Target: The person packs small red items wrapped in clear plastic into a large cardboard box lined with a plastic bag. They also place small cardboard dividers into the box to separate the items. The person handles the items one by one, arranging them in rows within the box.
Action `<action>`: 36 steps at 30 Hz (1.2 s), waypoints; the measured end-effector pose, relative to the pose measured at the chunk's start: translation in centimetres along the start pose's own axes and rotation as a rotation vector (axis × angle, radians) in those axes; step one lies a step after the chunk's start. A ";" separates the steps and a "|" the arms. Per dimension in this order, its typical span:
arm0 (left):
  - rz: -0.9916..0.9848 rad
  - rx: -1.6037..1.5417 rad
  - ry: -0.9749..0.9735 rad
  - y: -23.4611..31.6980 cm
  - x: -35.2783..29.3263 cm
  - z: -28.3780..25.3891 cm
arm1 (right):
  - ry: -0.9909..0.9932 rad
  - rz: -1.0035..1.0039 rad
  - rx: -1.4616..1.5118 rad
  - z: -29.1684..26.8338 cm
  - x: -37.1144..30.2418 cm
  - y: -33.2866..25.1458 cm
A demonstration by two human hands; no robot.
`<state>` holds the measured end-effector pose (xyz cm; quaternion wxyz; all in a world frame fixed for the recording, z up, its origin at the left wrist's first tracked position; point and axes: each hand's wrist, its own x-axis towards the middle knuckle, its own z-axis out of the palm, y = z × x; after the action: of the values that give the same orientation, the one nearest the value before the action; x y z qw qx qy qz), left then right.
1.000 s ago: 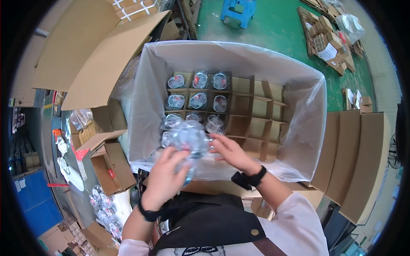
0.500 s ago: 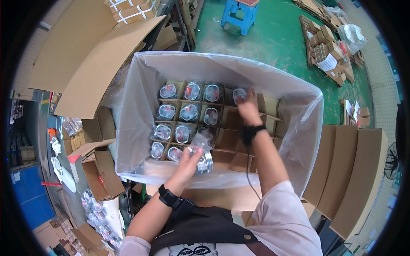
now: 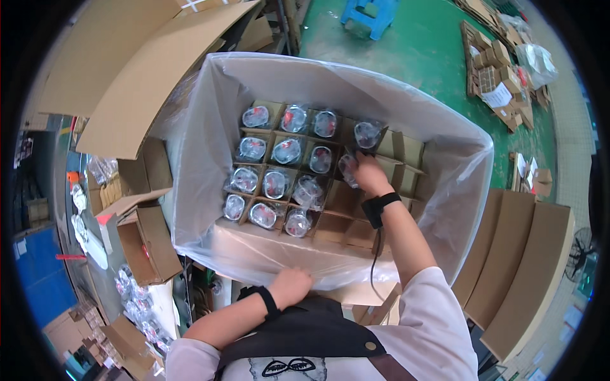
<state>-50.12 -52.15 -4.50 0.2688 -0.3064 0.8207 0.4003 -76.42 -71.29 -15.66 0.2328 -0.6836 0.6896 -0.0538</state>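
My right hand (image 3: 370,174) reaches into a large lined carton and is closed on a silver piston (image 3: 348,169) in a clear bag, at a cell of the cardboard divider (image 3: 345,195). Just beyond it, another bagged piston (image 3: 367,134) sits in the far row. Several more bagged pistons fill the cells to the left, some showing red marks; one piston (image 3: 297,222) lies in the near row. My left hand (image 3: 292,287) is at the carton's near edge against the plastic liner (image 3: 254,263), fingers curled; what they hold, if anything, is hidden.
Cells on the carton's right side show bare cardboard (image 3: 400,147). At left stand a smaller open box (image 3: 150,244) and more bagged parts (image 3: 136,301). Large cardboard flaps (image 3: 508,254) rise at right. A blue stool (image 3: 370,16) and a loaded pallet (image 3: 495,76) stand beyond.
My left hand has let go of a piston, now in the near row, and drawn back to the carton's edge. My right hand has moved nearer, leaving a piston in the far row.
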 end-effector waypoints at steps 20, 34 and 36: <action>0.183 -0.186 0.293 0.2 -4.1 2.8 | -0.084 -0.231 -0.142 7.8 -4.8 -14.3; 0.302 -0.556 0.651 -2.4 -15.3 0.8 | -0.389 -0.595 -0.218 9.3 -10.5 -15.0; 0.166 -0.742 0.855 -4.6 -20.5 3.3 | -0.610 -0.392 -0.106 3.1 -11.2 -17.4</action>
<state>-32.47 -45.75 5.58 -0.2448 -0.4496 0.6824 0.5218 -59.71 -60.73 -8.75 0.3771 -0.7986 0.4462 0.1449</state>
